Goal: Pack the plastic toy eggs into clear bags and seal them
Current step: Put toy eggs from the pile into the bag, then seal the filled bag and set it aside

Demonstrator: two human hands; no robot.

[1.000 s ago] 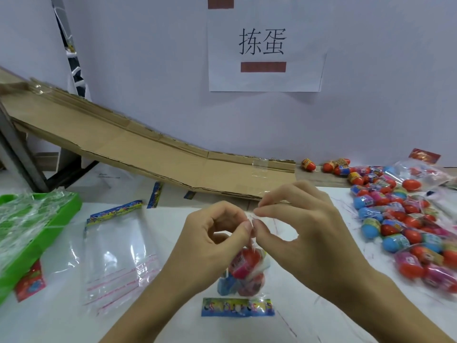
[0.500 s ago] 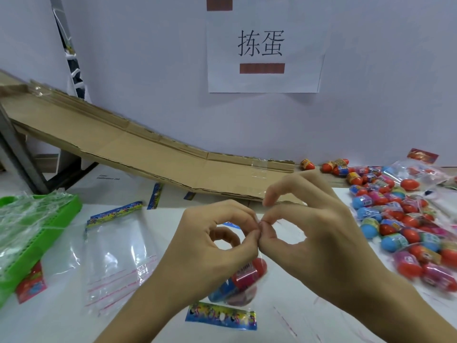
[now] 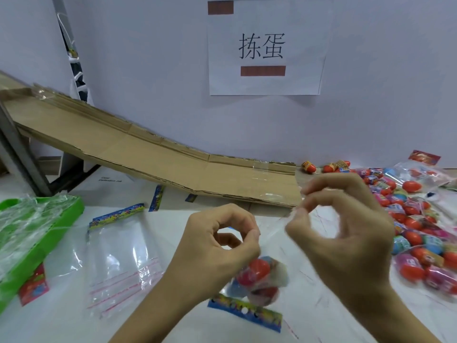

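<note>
The white bench (image 3: 173, 243) carries a green tray (image 3: 49, 233) at left, empty clear bags (image 3: 118, 258), a cardboard ramp's (image 3: 173, 167) foot, and loose toy eggs (image 3: 415, 231) at right.

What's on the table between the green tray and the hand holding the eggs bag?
An empty clear bag lies flat between green tray and left hand, head view.
</note>
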